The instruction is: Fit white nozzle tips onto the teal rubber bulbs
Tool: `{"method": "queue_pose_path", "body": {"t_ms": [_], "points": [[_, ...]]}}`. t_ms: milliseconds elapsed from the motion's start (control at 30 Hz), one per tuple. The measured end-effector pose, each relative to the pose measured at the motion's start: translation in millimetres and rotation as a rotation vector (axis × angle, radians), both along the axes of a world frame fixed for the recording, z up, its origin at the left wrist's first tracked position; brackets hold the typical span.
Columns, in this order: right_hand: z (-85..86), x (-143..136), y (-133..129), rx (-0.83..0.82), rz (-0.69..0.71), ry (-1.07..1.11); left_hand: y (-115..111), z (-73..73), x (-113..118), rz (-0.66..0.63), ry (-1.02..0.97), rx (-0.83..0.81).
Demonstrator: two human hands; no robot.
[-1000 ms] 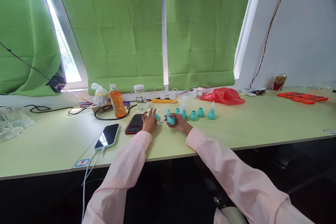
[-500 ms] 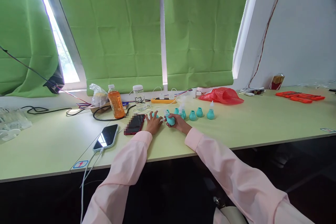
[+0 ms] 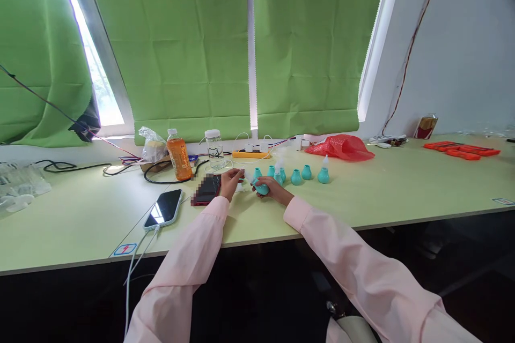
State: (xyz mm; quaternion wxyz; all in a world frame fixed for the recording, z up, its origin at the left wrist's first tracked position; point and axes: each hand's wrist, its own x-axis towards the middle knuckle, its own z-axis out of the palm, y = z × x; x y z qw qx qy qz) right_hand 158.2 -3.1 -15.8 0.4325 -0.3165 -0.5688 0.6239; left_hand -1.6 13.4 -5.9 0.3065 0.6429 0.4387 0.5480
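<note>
Right hand (image 3: 272,191): fingers closed around a teal bulb (image 3: 262,189), held just above or on the tabletop (image 3: 362,201); contact cannot be told. Bulb's long axis tilted, neck toward the left hand and slightly away from the wearer, rounded base toward the right palm. Left hand (image 3: 230,183): thumb and fingers pinched together on a translucent nozzle (image 3: 248,176). Nozzle's long axis slants down and rightward from the fingertips to the bulb's neck; whether seated or only touching, cannot tell. Dark phone (image 3: 208,188) just left of the left hand. Farther right, an upright bulb with nozzle (image 3: 323,174), tip pointing up, axis near vertical.
</note>
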Motion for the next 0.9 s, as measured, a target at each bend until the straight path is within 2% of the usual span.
{"method": "queue_pose_path", "body": {"t_ms": [200, 367, 667, 900], "points": [[2.4, -1.4, -3.4, -0.006, -0.023, -0.023, -5.7, 3.2, -0.5, -0.09, -0.263, -0.069], [0.8, -1.6, -1.1, -0.026, -0.04, -0.03, -9.0, 6.7, 0.9, -0.128, -0.392, -0.096], [-1.5, -2.9, 2.1, -0.024, -0.008, -0.044, -10.8, 9.0, 1.4, -0.128, -0.482, -0.126], [-4.4, -3.6, 2.0, 0.04, -0.001, -0.079, -9.6, 7.1, -1.1, -0.168, -0.493, -0.175]]}}
